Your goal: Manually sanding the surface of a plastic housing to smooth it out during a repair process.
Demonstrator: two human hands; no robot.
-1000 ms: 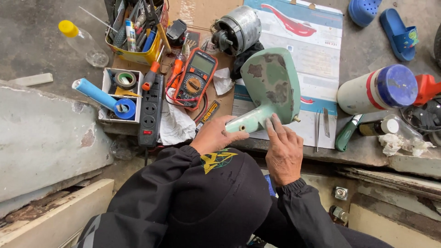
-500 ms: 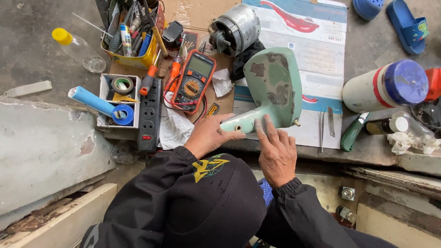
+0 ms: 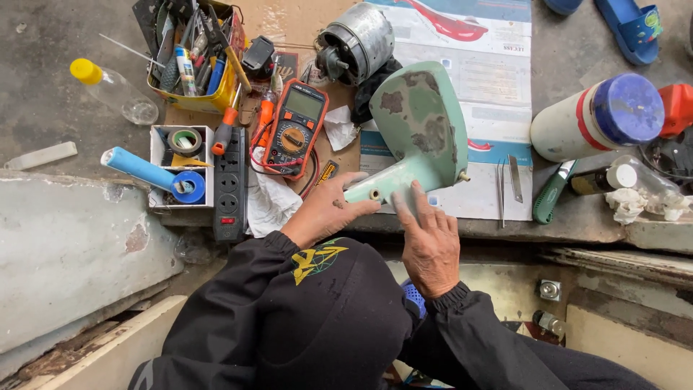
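At centre, green housing (image 3: 422, 123) on poster (image 3: 476, 72), neck gripped by left hand (image 3: 328, 209); right hand (image 3: 429, 242) open, fingertips touching neck. Multimeter (image 3: 294, 130) at ten o'clock, motor (image 3: 355, 42) at twelve, tweezers (image 3: 500, 191) at three.

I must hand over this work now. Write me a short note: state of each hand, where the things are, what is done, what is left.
Left hand: grips the narrow lower end of the pale green fan housing.
Right hand: fingers flat on the same end, beside the left.
Housing lies on the printed paper sheet. Motor lies apart, above it. Multimeter to the left; tweezers and green-handled knife to the right.
Done: motor is out of the housing.
Left: not clear; no tool in either hand.
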